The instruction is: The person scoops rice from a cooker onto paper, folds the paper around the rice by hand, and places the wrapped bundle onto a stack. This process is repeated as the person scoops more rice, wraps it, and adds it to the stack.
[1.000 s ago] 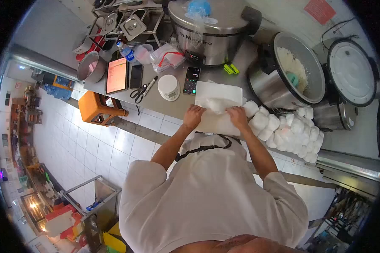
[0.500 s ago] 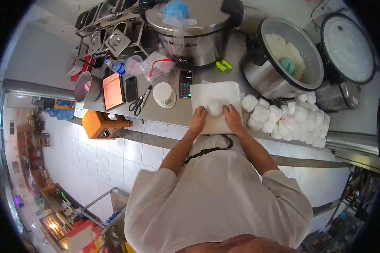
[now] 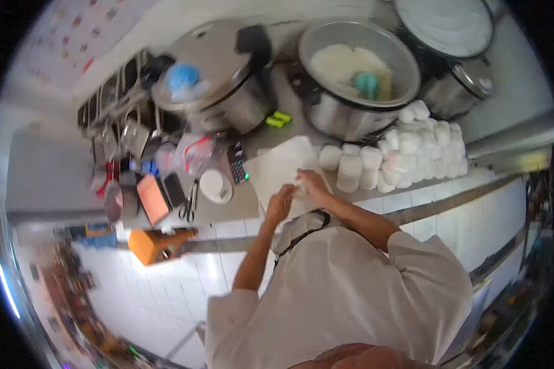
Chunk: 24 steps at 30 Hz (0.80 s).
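My left hand [image 3: 281,202] and my right hand [image 3: 314,184] are close together over a stack of white paper sheets [image 3: 278,165] at the counter's front edge. Both hands are closed, with the fingers pinched on white paper just between them. A bit of white shows at the right fingertips; motion blur and the hands hide the rest of it. To the right of the sheets lies a pile of white wrapped bundles [image 3: 406,147], several of them stacked up.
Behind the bundles stands an open pot of white rice [image 3: 345,61] with a teal scoop [image 3: 366,85]. A lidded cooker [image 3: 228,104], white scale [image 3: 216,186], calculator phone [image 3: 237,161], scissors [image 3: 188,210] and tablet [image 3: 154,198] are to the left. An orange stool [image 3: 151,247] stands below.
The view has swung, so the counter appears tilted. My hands came from either side of a round white lump to meet over the sheets; the lump no longer shows.
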Motion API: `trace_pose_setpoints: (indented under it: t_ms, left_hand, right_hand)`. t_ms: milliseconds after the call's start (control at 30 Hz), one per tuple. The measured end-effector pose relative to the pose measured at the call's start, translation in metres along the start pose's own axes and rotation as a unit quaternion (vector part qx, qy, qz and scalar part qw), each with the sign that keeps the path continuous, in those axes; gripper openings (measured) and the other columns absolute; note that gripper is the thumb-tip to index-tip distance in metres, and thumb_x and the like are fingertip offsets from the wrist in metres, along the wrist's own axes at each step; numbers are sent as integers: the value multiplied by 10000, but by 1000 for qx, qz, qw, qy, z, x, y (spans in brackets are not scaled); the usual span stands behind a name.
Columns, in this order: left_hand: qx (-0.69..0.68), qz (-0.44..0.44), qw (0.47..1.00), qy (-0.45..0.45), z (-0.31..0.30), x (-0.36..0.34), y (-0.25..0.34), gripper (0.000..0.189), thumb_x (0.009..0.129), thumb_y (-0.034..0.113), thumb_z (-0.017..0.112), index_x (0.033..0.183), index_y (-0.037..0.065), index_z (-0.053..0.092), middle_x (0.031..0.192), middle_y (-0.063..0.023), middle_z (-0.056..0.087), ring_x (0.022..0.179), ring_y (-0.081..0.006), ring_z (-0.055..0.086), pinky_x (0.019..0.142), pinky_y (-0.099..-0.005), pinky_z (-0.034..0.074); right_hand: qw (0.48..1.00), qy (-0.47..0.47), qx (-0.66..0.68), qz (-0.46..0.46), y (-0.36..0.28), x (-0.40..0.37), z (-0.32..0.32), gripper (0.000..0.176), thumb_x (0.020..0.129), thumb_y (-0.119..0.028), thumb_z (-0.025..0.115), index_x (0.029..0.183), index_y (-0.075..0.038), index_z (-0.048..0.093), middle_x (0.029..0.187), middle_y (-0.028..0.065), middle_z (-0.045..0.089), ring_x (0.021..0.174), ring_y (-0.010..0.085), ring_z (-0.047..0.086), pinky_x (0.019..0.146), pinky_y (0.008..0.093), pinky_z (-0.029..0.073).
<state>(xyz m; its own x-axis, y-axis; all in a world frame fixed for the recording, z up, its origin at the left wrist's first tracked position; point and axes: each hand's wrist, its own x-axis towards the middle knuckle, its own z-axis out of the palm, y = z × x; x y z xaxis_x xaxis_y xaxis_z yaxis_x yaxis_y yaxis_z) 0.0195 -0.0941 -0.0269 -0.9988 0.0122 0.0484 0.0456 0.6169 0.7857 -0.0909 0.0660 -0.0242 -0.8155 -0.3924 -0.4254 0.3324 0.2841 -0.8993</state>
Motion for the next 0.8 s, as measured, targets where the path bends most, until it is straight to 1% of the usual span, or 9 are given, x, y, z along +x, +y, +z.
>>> trace_pose_setpoints:
  t_ms: [100,233,367,500,533,633,667,767,800]
  left_hand:
    - [-200,-132,971,1,5,13,65,241,939,-96,577,1150,19,590,1093,-123,742,942,-177,740,768,-299,571]
    - [-411,-227,883,-7,17,41,120,208,959,-68,624,1139,31,590,1090,-88,721,956,-164,708,768,-284,590]
    - [-563,-257,782,-71,33,77,172,254,947,2,655,1174,77,571,1093,-39,653,996,-134,658,887,-303,587]
    - [-239,-80,962,102,81,123,227,170,981,-26,607,1134,44,586,970,-74,686,878,-216,677,820,-299,561]
    - [-170,-18,975,141,82,134,253,242,995,-2,571,1233,35,594,1089,-126,681,970,-254,659,861,-315,539]
    - [-134,-41,990,14,97,146,260,397,1011,9,549,1406,43,553,1352,-156,599,1141,-259,612,907,-317,531]
    - [-183,-26,982,-34,110,146,253,493,1071,120,484,1548,20,412,1529,-185,461,1272,-261,536,994,-344,495]
    - [-507,-146,849,-9,124,149,302,561,1120,269,397,1597,-9,294,1560,-196,418,1305,-258,514,1072,-341,432]
    - [-488,-195,851,0,130,156,304,627,1132,397,332,1587,-31,275,1549,-195,410,1325,-259,493,1125,-360,383]
  right_hand:
    - [997,21,68,24,-2,-20,-26,427,1012,-405,603,916,-1,705,906,89,725,838,210,636,798,359,501]
    - [985,28,170,-5,-29,-52,-91,394,999,-399,624,974,-14,704,951,90,724,882,155,639,809,332,497]
    - [960,176,206,-68,-66,-84,-143,262,969,-278,696,921,-22,670,836,30,657,790,134,606,729,309,495]
    - [913,338,36,-225,-90,-88,-191,225,857,-159,814,937,-32,646,877,56,654,825,147,608,696,308,494]
    - [915,345,33,-206,-104,-94,-204,288,794,-96,852,974,-38,635,926,86,640,825,191,621,721,326,506]
    - [871,416,-19,-261,-134,-97,-239,323,770,-68,858,996,-34,630,969,108,622,845,239,629,739,350,514]
    - [848,440,-33,-292,-136,-93,-246,332,759,-70,858,999,-28,632,978,128,611,868,283,635,757,368,520]
    - [850,427,-61,-302,-152,-97,-260,340,760,-70,852,1018,-32,632,958,127,604,873,294,633,752,367,520]
    - [867,393,-41,-303,-151,-96,-265,334,785,-71,832,1049,-34,631,998,131,594,904,286,626,790,370,513]
